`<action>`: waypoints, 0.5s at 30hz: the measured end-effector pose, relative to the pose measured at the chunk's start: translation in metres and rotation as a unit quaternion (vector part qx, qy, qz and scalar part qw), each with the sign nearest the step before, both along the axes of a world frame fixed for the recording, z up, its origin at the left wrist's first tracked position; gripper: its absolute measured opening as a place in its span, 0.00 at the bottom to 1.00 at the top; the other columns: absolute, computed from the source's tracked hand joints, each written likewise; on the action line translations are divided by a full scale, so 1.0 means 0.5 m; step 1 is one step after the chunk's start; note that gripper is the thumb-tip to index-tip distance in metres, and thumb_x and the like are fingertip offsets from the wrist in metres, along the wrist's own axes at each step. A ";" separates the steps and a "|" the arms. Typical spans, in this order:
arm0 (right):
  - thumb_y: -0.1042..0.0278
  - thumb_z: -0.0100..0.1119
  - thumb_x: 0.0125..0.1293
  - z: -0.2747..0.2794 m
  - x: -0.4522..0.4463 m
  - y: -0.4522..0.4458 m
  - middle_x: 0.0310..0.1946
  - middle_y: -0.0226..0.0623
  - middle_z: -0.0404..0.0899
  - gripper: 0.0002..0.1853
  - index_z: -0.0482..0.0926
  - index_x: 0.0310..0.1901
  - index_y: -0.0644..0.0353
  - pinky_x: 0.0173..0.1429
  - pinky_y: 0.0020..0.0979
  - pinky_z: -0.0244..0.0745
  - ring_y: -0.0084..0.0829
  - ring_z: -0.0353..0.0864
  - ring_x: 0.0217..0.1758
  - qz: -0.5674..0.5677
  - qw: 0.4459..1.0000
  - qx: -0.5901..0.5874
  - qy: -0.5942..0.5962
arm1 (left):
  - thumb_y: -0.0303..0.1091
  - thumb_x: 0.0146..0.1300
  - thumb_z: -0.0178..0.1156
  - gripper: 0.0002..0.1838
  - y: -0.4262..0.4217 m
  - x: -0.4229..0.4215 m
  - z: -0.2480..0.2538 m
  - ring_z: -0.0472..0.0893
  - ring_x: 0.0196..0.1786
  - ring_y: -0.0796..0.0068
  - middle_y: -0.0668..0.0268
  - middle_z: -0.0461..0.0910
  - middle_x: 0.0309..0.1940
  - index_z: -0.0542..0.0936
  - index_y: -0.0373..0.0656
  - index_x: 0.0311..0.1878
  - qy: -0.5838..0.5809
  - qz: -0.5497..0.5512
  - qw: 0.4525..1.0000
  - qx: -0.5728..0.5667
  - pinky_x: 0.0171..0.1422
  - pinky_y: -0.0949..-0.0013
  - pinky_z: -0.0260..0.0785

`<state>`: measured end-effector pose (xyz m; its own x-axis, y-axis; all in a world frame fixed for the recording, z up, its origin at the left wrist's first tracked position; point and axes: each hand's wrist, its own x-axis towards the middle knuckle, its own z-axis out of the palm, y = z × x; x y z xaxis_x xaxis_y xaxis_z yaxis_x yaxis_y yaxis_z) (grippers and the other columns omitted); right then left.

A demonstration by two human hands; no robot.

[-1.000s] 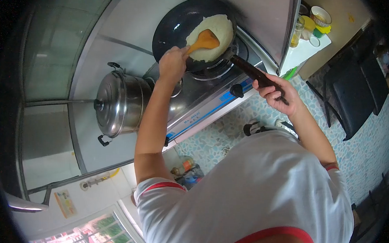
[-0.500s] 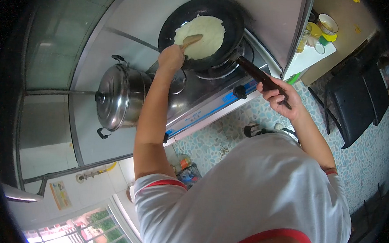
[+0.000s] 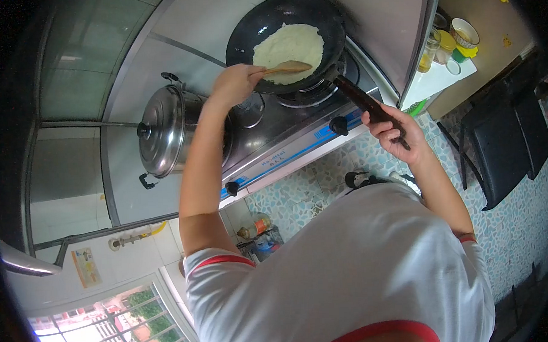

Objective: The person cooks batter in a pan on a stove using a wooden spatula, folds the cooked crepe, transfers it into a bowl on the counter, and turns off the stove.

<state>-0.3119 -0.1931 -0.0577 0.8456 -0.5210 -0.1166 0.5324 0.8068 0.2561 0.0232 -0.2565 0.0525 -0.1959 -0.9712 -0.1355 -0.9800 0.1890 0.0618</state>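
Observation:
A dark wok is tilted over the burner, with a pale flat pancake lying inside it. My left hand is closed around the handle of a wooden spatula. The spatula's blade is over the lower part of the pancake; whether it touches cannot be told. Fingers of my right hand wrap around the wok's long dark handle, holding it from the right.
A lidded steel pot stands on the left of the gas stove. Jars and a bowl sit on a white surface at right. A black chair is on the tiled floor, and bottles lie below the stove.
My left hand has moved slightly left and down in the view, and the spatula has swung flatter, its blade shifting right and down. The pancake appears a little further right.

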 end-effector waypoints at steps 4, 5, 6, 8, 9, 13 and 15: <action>0.71 0.45 0.65 0.002 0.000 -0.003 0.42 0.45 0.67 0.22 0.61 0.61 0.54 0.22 0.13 0.63 0.18 0.64 0.27 0.005 1.000 0.007 0.000 | 0.43 0.62 0.49 0.16 -0.089 -0.043 -0.096 0.78 0.38 0.55 0.52 0.78 0.35 0.78 0.47 0.46 0.063 0.004 0.998 -0.020 0.42 0.64 0.68; 0.71 0.45 0.65 0.002 0.000 -0.001 0.42 0.45 0.67 0.22 0.61 0.61 0.53 0.22 0.13 0.63 0.18 0.64 0.27 0.008 1.000 0.015 0.002 | 0.43 0.62 0.48 0.16 -0.109 -0.045 -0.113 0.78 0.38 0.55 0.52 0.78 0.35 0.78 0.47 0.46 0.102 0.039 0.994 -0.019 0.43 0.64 0.68; 0.71 0.45 0.65 0.003 0.000 0.000 0.42 0.45 0.67 0.21 0.61 0.61 0.53 0.22 0.13 0.63 0.18 0.64 0.27 0.008 1.000 0.012 0.005 | 0.43 0.63 0.48 0.16 -0.127 -0.035 -0.125 0.78 0.39 0.54 0.52 0.78 0.36 0.78 0.47 0.46 0.146 0.062 0.986 -0.050 0.43 0.63 0.68; 0.71 0.45 0.65 0.004 -0.001 0.000 0.42 0.45 0.67 0.21 0.61 0.60 0.52 0.22 0.13 0.63 0.18 0.64 0.27 0.003 1.000 0.005 0.008 | 0.44 0.63 0.47 0.17 -0.160 -0.015 -0.136 0.77 0.41 0.54 0.52 0.78 0.37 0.78 0.47 0.46 0.230 0.101 0.961 -0.112 0.43 0.62 0.68; 0.70 0.45 0.65 0.006 -0.001 0.002 0.42 0.45 0.67 0.21 0.61 0.60 0.55 0.21 0.13 0.62 0.18 0.64 0.27 -0.007 1.000 0.004 0.022 | 0.44 0.62 0.47 0.17 -0.152 -0.023 -0.103 0.77 0.43 0.53 0.54 0.78 0.38 0.79 0.49 0.46 0.114 0.117 0.975 -0.150 0.45 0.60 0.68; 0.69 0.46 0.65 0.005 0.002 0.004 0.43 0.44 0.66 0.21 0.60 0.59 0.61 0.19 0.12 0.62 0.17 0.64 0.26 -0.019 0.999 -0.005 0.044 | 0.43 0.62 0.48 0.15 -0.109 0.012 -0.088 0.77 0.43 0.53 0.55 0.78 0.39 0.79 0.51 0.46 -0.052 0.156 0.983 -0.086 0.46 0.58 0.68; 0.69 0.45 0.65 0.004 0.002 0.003 0.43 0.44 0.66 0.21 0.60 0.60 0.61 0.19 0.12 0.62 0.17 0.64 0.26 -0.019 0.999 -0.008 0.040 | 0.41 0.61 0.48 0.14 -0.087 0.036 -0.080 0.77 0.42 0.54 0.55 0.78 0.38 0.79 0.50 0.45 -0.077 0.148 0.984 -0.062 0.46 0.57 0.69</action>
